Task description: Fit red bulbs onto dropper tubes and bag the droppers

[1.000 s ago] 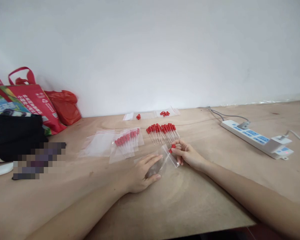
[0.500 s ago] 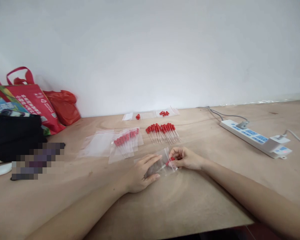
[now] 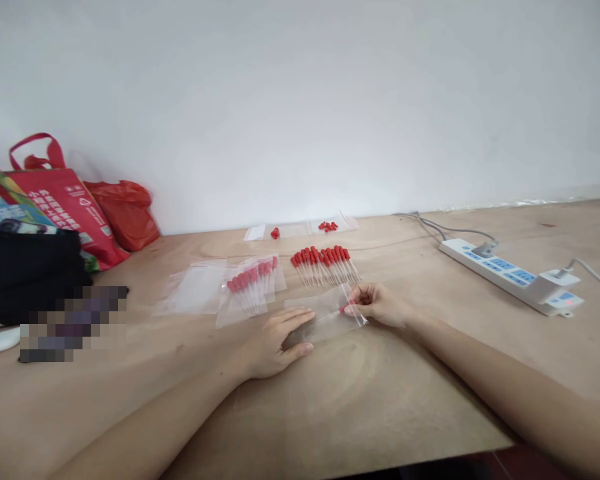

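Observation:
My right hand (image 3: 379,305) pinches the red rubber bulb of a dropper (image 3: 349,306) at the mouth of a clear zip bag (image 3: 325,327). The glass tube of that dropper points left, within the bag's outline. At the bag's left end my left hand (image 3: 279,339) rests on the table, fingers stretched and thumb apart. Just behind the hands lies a row of red-topped droppers (image 3: 325,263). To the left, several bagged droppers (image 3: 250,283) overlap one another beside a stack of flat bags (image 3: 195,290).
Along the wall lie small bags with loose red bulbs (image 3: 329,227). A white power strip (image 3: 505,273) with plugs and cables stands at the right. A red shopping bag (image 3: 75,207), an orange-red plastic bag (image 3: 127,213) and a black cloth bag (image 3: 30,273) crowd the left side.
My right hand has shifted slightly right with the dropper and bag. My left hand has drawn back a little to the left, and more of the bag shows flat between the hands.

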`<state>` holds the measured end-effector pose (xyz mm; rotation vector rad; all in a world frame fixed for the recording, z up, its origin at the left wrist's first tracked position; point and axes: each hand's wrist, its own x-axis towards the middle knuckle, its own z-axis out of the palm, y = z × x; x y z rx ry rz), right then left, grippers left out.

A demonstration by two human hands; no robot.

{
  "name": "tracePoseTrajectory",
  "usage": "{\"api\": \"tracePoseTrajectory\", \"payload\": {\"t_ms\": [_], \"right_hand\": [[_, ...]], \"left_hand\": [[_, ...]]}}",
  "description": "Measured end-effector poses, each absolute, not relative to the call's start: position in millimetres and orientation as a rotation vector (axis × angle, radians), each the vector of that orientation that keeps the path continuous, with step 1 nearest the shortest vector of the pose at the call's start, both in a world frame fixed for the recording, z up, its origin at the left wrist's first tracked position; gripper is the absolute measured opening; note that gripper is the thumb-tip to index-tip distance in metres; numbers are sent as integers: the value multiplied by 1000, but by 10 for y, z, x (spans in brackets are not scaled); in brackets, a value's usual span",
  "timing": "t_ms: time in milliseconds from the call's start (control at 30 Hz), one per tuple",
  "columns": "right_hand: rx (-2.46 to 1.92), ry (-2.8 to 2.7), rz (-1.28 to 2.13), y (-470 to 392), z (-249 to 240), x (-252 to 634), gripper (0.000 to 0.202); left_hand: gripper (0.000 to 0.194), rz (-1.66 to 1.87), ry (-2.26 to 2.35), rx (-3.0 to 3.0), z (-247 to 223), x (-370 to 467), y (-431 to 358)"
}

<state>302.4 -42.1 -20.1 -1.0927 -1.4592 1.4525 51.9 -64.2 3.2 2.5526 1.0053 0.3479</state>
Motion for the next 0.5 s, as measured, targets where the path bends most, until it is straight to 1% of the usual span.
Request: {"api": "tracePoseTrajectory", "payload": {"t_ms": [133, 333, 500], "right_hand": [[-1106, -1460, 1427, -486, -186, 2908, 31], [-1084, -1579, 1554, -525, -159, 2912, 35], [-1070, -1691, 1625, -468, -182, 3052, 38]], "left_hand": [[45, 367, 994, 2563, 27, 536, -639], [45, 375, 994, 2559, 11, 527, -640], [50, 366, 973, 2605, 20, 506, -638]]}}
